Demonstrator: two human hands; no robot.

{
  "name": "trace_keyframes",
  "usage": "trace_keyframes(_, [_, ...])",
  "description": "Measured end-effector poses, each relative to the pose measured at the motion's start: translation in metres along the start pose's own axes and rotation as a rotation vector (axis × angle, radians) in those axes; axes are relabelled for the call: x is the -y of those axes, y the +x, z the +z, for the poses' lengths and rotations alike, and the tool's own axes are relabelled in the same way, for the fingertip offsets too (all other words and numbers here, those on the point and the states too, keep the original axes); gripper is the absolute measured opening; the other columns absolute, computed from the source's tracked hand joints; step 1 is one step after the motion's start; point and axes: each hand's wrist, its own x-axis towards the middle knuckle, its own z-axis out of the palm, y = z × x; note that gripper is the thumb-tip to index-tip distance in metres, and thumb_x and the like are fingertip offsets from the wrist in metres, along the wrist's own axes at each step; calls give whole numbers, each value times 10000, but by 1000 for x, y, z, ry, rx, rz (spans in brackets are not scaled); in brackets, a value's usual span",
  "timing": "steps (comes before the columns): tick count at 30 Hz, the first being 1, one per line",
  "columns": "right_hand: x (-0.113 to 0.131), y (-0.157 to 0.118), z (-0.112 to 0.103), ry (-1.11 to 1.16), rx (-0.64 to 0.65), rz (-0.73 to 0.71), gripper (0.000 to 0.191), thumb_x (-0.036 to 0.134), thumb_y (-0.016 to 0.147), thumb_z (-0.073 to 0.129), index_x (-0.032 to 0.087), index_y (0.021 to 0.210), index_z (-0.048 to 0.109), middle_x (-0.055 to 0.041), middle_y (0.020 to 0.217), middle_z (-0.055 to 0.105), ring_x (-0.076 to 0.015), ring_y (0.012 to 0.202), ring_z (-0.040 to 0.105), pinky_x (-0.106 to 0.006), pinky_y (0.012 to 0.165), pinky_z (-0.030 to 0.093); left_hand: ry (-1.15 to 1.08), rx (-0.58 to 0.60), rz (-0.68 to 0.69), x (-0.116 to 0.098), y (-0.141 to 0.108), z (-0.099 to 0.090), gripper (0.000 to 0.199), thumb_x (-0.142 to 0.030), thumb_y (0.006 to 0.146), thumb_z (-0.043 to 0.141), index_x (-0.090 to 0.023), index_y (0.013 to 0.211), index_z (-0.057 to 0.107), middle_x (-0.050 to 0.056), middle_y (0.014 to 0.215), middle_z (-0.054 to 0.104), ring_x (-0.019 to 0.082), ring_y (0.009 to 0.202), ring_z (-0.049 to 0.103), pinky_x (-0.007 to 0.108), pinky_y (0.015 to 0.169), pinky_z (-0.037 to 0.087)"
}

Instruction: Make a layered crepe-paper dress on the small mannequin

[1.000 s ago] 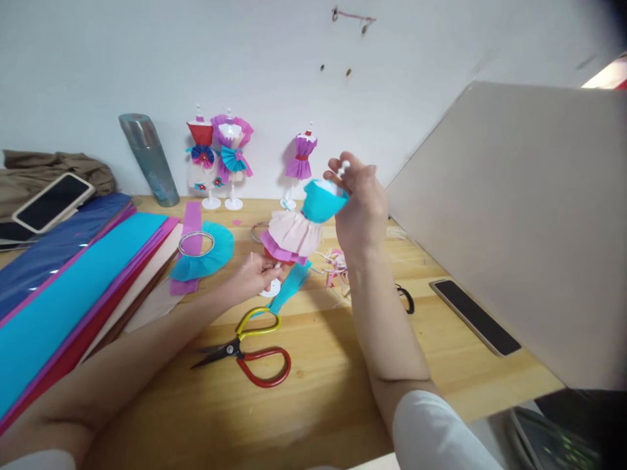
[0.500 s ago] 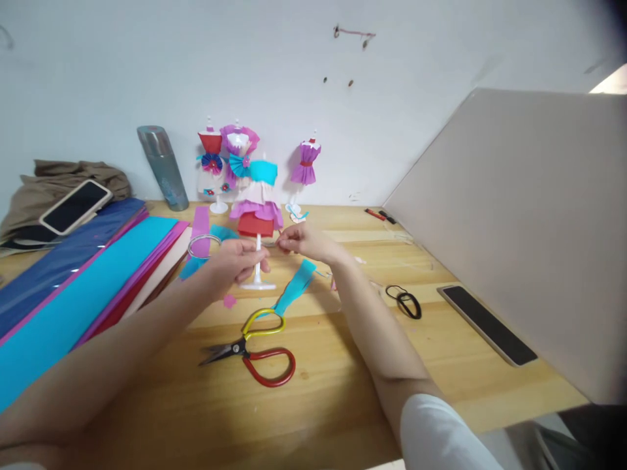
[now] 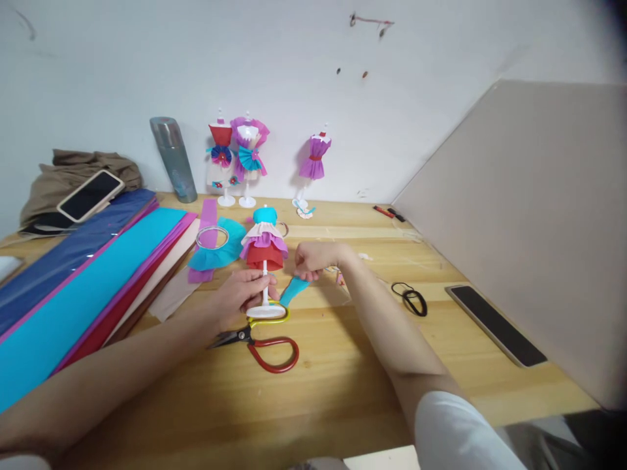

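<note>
A small white dress form (image 3: 265, 284) wears a tiered crepe-paper dress (image 3: 264, 241) with a turquoise top, pale and purple ruffles and a red skirt. My left hand (image 3: 247, 290) is closed around its stand, just above the round base, holding it upright. My right hand (image 3: 313, 259) is to the right of the dress, fingers curled downward over the far end of a turquoise paper strip (image 3: 294, 290). Whether those fingers grip the strip or something small is hidden. Scissors (image 3: 267, 343) with one yellow and one red handle lie below, partly covered by the base.
Three dressed forms (image 3: 315, 160) stand along the wall beside a tumbler (image 3: 174, 160). Crepe-paper sheets (image 3: 112, 261), a phone (image 3: 91, 196) and brown cloth (image 3: 98, 166) lie left. Black hair ties (image 3: 410, 300) and a dark-screened phone (image 3: 494, 325) lie right, before a panel (image 3: 529, 215).
The dress form has come lower and nearer, with its base now over the scissors' yellow handle. My right hand has moved away from the skirt to the turquoise strip. The view has shifted slightly.
</note>
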Motion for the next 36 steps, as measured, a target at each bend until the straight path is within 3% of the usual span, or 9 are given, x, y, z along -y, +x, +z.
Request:
trace_keyframes(3, [-3, -4, 7, 19, 37, 8, 130, 192, 745, 641, 147, 623, 640, 6, 517, 624, -130, 526, 598, -247, 569, 485, -61, 81, -94, 6, 0, -1, 284, -445, 743, 807, -178, 788, 719, 54, 678, 674, 135, 511, 557, 241, 500, 382])
trace_keyframes(7, [-9, -9, 20, 44, 64, -2, 244, 299, 822, 637, 151, 627, 632, -2, 561, 638, -109, 523, 574, -240, 567, 464, -85, 79, -129, 11, 0, 0, 251, -427, 790, 782, -188, 770, 707, 64, 710, 697, 167, 587, 635, 249, 548, 427])
trace_keyframes(11, [-15, -11, 26, 70, 29, -22, 269, 351, 838, 646, 145, 664, 643, -20, 623, 657, -110, 545, 579, -234, 560, 446, -82, 74, -149, 14, 0, 1, 254, -404, 796, 789, -161, 799, 716, 65, 687, 701, 146, 561, 600, 226, 523, 386])
trace_keyframes(16, [-17, -13, 24, 63, -26, -190, 156, 270, 822, 617, 138, 820, 699, 46, 554, 561, -88, 514, 520, -209, 563, 433, -110, 94, -116, 15, 1, 0, 289, -420, 763, 814, -158, 780, 693, 39, 634, 664, 121, 502, 538, 225, 491, 364])
trace_keyframes(18, [-18, -15, 23, 31, -47, -139, 149, 249, 803, 617, 147, 860, 710, 56, 543, 543, -86, 499, 507, -202, 534, 418, -123, 86, -118, 16, 2, -2, 288, -422, 763, 813, -160, 788, 694, 39, 640, 661, 132, 517, 554, 234, 502, 381])
trace_keyframes(22, [-27, -19, 18, -39, -83, 8, 123, 212, 747, 620, 166, 633, 619, 47, 492, 520, -87, 415, 451, -222, 450, 366, -111, 34, -112, 18, 4, -4, 262, -414, 764, 802, -172, 803, 711, 36, 639, 655, 149, 537, 574, 245, 516, 394])
trace_keyframes(25, [-32, -23, 14, -42, -100, 58, 151, 212, 732, 638, 172, 597, 581, 38, 492, 531, -99, 401, 465, -239, 444, 387, -67, 20, -117, 17, 3, -2, 271, -424, 734, 814, -179, 788, 713, 35, 660, 656, 134, 534, 561, 230, 499, 365])
trace_keyframes(31, [-32, -30, 7, -36, -164, 103, 205, 298, 802, 647, 181, 645, 587, 14, 538, 566, -115, 442, 504, -255, 468, 433, 40, 21, -166, 14, 0, 2, 340, -470, 702, 812, -170, 803, 690, 20, 616, 635, 117, 510, 530, 203, 482, 326])
trace_keyframes(36, [-33, -33, 4, -63, -213, 92, 252, 284, 824, 627, 184, 602, 562, -1, 549, 569, -124, 462, 526, -265, 498, 428, 166, 104, -132, 18, 4, -2, 372, -488, 706, 806, -152, 699, 647, -3, 530, 560, 69, 417, 375, 214, 420, 193])
